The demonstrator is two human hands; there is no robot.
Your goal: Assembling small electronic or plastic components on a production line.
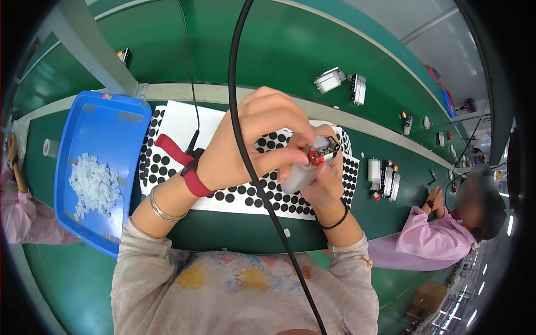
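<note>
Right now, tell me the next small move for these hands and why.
Probably press the left hand's fingertips down on the red part at the top of the small grey device; the right hand already cradles it from below, and the fingertips sit right at that part.

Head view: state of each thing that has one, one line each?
left hand: closed, fingertips pinching the top of the grey device
right hand: wrapped around grey device
grey device: held up off the dot sheet, top end open with parts showing
blue bin: part-filled with small clear pieces
dot sheet: flat, many black dots left
</note>
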